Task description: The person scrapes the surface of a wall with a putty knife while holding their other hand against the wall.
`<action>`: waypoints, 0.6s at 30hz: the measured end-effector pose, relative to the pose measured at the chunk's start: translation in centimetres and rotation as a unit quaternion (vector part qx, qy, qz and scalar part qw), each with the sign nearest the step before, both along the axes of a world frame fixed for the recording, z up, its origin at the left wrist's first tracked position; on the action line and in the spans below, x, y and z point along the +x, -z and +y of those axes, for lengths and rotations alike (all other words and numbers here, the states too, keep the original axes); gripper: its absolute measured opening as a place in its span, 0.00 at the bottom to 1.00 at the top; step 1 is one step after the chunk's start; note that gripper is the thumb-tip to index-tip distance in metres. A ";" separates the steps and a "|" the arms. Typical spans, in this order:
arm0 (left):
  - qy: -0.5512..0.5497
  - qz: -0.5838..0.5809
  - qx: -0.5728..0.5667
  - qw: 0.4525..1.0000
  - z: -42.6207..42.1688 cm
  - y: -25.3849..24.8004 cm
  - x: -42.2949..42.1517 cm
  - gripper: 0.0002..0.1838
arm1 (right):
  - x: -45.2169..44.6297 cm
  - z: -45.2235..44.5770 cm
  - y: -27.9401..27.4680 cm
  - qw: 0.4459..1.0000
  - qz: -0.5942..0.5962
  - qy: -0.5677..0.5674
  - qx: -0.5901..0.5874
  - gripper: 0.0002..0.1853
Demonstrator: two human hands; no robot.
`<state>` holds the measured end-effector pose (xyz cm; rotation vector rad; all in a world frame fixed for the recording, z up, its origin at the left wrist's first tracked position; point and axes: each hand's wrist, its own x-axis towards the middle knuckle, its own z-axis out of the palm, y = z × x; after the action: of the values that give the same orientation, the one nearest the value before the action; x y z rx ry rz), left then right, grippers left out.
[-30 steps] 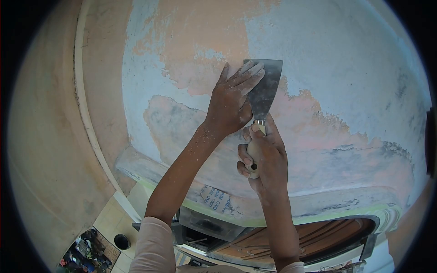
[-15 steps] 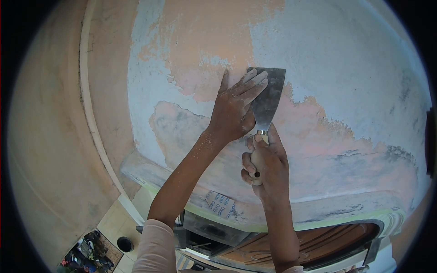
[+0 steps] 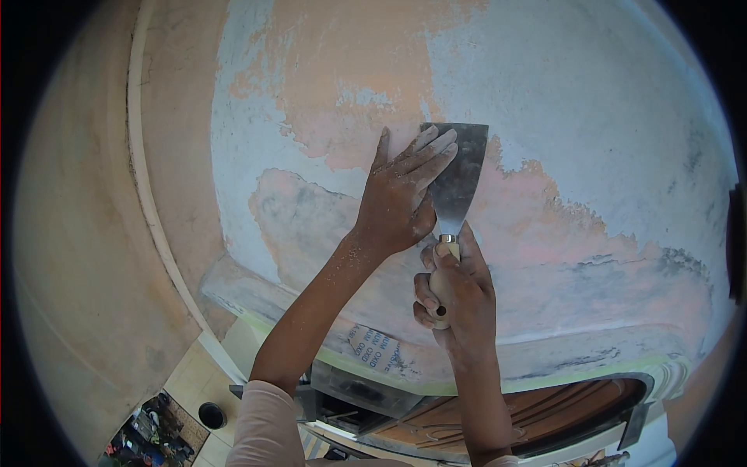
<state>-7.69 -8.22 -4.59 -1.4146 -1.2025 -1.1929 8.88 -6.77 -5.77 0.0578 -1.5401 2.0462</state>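
Observation:
My right hand (image 3: 463, 292) is wrapped round the pale handle of a putty knife (image 3: 459, 179), its thumb near the metal collar. The wide metal blade points up and lies against the wall (image 3: 537, 210), where white paint is peeled off in ragged patches of orange and pink. My left hand (image 3: 401, 187) is spread, with dusty, whitish fingertips laid flat on the left part of the blade. Its thumb is close to the blade's lower left edge.
Below the patch runs a ledge (image 3: 257, 300), with a piece of printed sandpaper (image 3: 373, 348) on it. A brown wooden door panel (image 3: 537, 420) shows underneath. At lower left are a dark bucket (image 3: 212, 416) and a cluttered pile (image 3: 152, 436) on the floor.
Both hands and the putty knife have shifted slightly down along the wall together. The view has also moved a little. My grip looks the same.

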 end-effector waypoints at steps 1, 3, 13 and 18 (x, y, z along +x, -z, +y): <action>-0.008 0.010 0.008 1.000 -0.2 -0.4 -0.4 0.36 | -0.1 -0.1 0.2 1.000 0.000 0.000 0.002 0.24; -0.021 0.030 0.024 0.999 -0.4 -1.7 -1.2 0.36 | -1.1 -0.4 -1.2 1.000 -0.001 0.005 -0.003 0.24; -0.004 0.011 0.021 1.000 -0.3 -2.2 -1.6 0.36 | -0.9 -0.5 -1.8 1.000 0.008 -0.003 -0.005 0.24; 0.007 -0.002 0.001 1.000 -0.3 -0.1 0.0 0.35 | 0.1 -0.1 0.2 1.000 0.004 -0.001 0.003 0.23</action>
<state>-7.71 -8.50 -4.45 -1.4234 -1.1956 -1.2067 8.98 -6.84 -6.01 0.0698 -1.5424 2.0394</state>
